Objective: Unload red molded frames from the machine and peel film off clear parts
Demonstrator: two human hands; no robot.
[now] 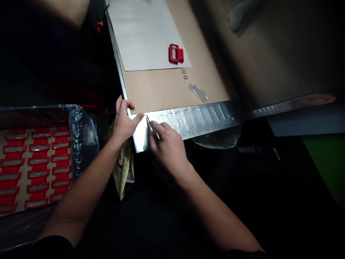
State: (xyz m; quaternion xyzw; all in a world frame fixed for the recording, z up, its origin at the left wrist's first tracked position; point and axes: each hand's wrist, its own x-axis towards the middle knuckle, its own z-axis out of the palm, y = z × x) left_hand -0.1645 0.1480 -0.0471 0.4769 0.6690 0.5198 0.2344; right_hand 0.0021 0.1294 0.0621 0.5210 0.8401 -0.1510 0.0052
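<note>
My right hand (167, 144) is closed around thin metal tweezers (153, 126). Their tip points at the left end of a strip of clear film (185, 118) with rounded rectangular outlines, lying along the metal table edge (141, 138). My left hand (125, 118) rests on the table's corner, thumb stretched towards the tweezers' tip and fingers apart over the side edge. Beyond my hands, a red plastic frame (176, 54) lies on a white sheet (145, 39). A small crumpled piece of clear film (198, 92) sits on the brown cardboard (159, 91).
At the left, a bin lined with clear plastic (83, 133) holds rows of red frames (37, 173) on cardboard. A yellowish printed bag (122, 172) hangs below the table corner. Part of another person (67, 10) shows blurred at the top left.
</note>
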